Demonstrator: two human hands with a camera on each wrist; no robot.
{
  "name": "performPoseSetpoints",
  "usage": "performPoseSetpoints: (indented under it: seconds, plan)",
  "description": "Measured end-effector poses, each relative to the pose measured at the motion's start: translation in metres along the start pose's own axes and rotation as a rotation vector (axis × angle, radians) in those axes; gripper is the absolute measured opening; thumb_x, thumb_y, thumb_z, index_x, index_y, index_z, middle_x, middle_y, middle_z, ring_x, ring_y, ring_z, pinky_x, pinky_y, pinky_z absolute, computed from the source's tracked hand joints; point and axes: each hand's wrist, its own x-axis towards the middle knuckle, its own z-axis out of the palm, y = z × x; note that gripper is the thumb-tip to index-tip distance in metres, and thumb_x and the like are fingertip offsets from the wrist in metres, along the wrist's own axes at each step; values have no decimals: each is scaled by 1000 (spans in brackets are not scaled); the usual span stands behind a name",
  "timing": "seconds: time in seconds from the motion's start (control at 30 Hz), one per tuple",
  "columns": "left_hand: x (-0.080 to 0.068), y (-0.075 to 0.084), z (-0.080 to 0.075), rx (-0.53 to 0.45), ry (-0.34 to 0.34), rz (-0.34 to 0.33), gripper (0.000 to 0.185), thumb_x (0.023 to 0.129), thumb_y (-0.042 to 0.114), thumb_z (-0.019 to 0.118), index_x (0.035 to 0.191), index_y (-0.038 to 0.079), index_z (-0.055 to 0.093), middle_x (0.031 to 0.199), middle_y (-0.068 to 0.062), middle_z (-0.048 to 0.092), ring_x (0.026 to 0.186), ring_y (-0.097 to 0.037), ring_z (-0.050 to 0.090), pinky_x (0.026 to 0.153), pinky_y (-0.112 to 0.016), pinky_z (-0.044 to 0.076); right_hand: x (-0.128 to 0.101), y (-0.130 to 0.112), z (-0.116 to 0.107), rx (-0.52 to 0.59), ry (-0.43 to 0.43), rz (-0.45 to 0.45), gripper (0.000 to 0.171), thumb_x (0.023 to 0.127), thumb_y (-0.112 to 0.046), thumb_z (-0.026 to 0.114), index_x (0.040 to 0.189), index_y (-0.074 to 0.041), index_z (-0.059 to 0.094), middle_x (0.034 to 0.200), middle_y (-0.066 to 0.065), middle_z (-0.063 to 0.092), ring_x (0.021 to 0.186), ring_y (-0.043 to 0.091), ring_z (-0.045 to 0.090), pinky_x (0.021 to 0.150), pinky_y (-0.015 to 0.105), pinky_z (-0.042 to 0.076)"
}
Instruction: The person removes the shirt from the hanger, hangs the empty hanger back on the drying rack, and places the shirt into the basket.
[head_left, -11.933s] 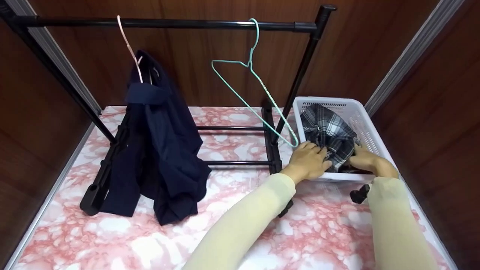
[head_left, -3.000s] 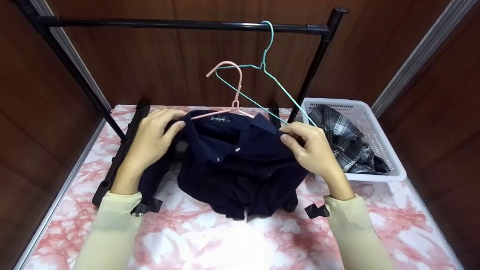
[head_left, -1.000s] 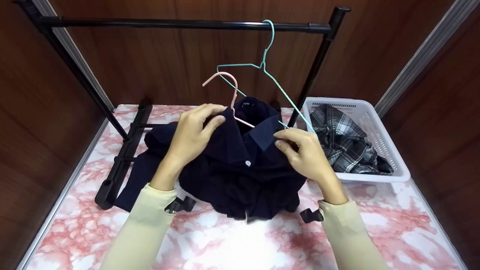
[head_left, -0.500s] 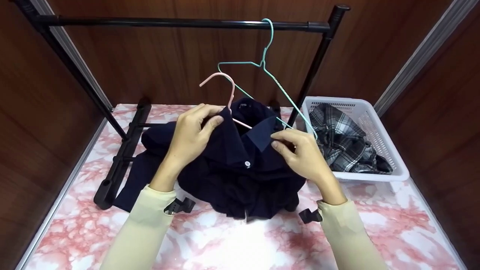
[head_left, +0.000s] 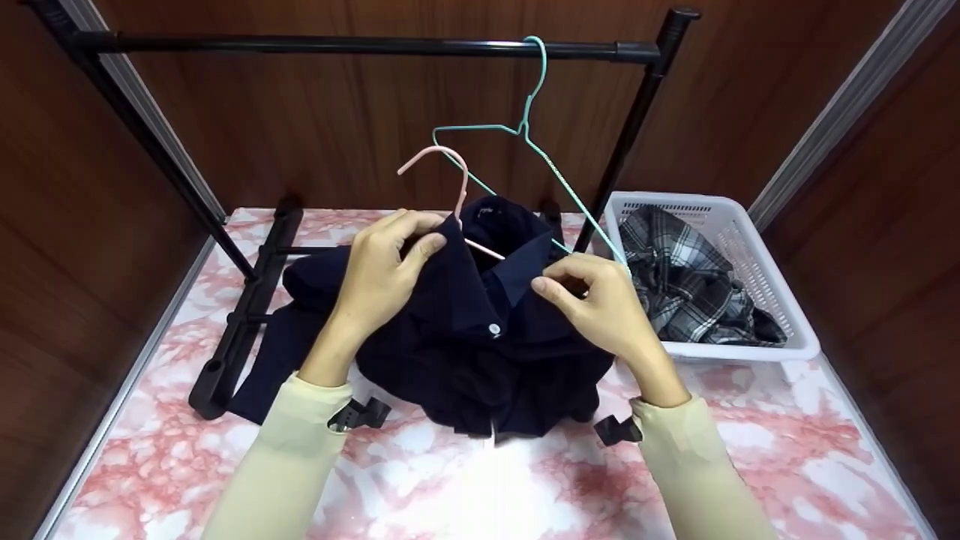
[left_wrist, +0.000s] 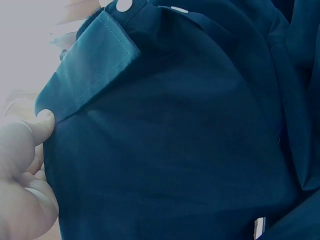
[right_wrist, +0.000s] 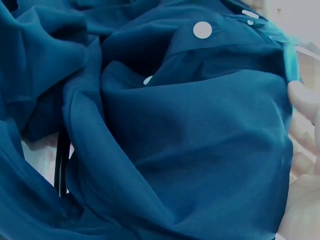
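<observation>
Left hand (head_left: 386, 262) and right hand (head_left: 596, 304) each pinch navy shirt (head_left: 480, 330) collar mid-bench (head_left: 465, 480). 2 hangers: pink hanger (head_left: 450, 187), green hanger (head_left: 525, 142). 1 basket (head_left: 750, 262) at right edge.

No text, brand or number can be read; the navy shirt (head_left: 480, 330) carries a small label (head_left: 487, 212) inside the back of its collar, with pale marks too small and blurred to make out; the white buttons (right_wrist: 202, 29) show no lettering; the white basket (head_left: 757, 285) and the checked cloth (head_left: 682, 289) in it bear no writing.
</observation>
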Motion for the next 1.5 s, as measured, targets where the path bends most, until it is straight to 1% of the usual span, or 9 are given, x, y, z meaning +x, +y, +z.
performPoseSetpoints:
  seconds: [0.23,0.37,0.53,0.63,0.8,0.97,1.2,1.37,1.5]
  plan:
    - [0,-1,1,-11,5,-7,21,101,23,73,113,6,79,108,-5,78,104,-17,71,96,-36,52,-5,5,-1,-12,40,-46,3,92,-13,84,90,-13,82,87,-2,76,83,11,67,75,24,50]
    - [-1,-2,0,-9,10,-9,22,101,24,73,112,7,79,106,-5,78,103,-17,71,95,-36,53,-6,6,-1,-5,50,-53,4,91,-10,85,90,-14,83,86,-2,76,83,11,68,77,21,49]
    - [-2,-3,-1,-13,18,-7,22,101,24,73,112,7,79,106,-5,78,103,-17,71,93,-36,52,-8,8,-1,1,56,-58,3,92,-14,84,90,-12,83,85,-2,76,82,11,69,77,27,52]
    - [-3,-4,-2,-17,21,-7,21,101,23,72,112,6,79,107,-5,78,104,-17,71,95,-36,53,-10,10,-1,3,52,-51,4,92,-15,85,90,-12,83,85,-3,76,83,11,69,78,27,53]
    - [-4,-6,-4,-18,29,-12,20,101,23,72,111,7,79,109,-4,78,107,-15,71,97,-35,52,-15,16,-2,16,50,-48,5,93,-15,84,91,-11,84,85,-3,76,81,11,69,78,20,50]
    - [-7,-8,-5,-11,40,-22,19,101,22,73,109,7,79,109,-3,78,105,-16,71,94,-35,52,-21,23,-4,19,78,-33,2,92,-10,84,91,-12,85,84,-6,75,79,10,67,74,18,49]
    - [-10,-10,-5,-18,55,-21,16,101,19,73,109,6,79,109,-4,78,105,-14,71,94,-33,53,-31,32,-7,45,114,5,9,90,-5,84,92,-14,85,88,-6,78,84,9,69,77,16,50]
    - [-12,-11,-6,-34,68,-23,14,100,17,74,108,7,80,108,-3,78,102,-13,71,92,-31,53,-37,38,-7,46,145,15,6,89,-5,85,90,-11,85,86,-4,77,77,6,63,70,16,48]
    - [-12,-12,-8,-42,78,-28,14,100,17,74,109,8,80,109,-1,78,102,-13,70,92,-30,52,-42,42,-9,56,168,28,2,90,-8,84,90,-5,84,85,-2,77,76,5,63,69,14,49]
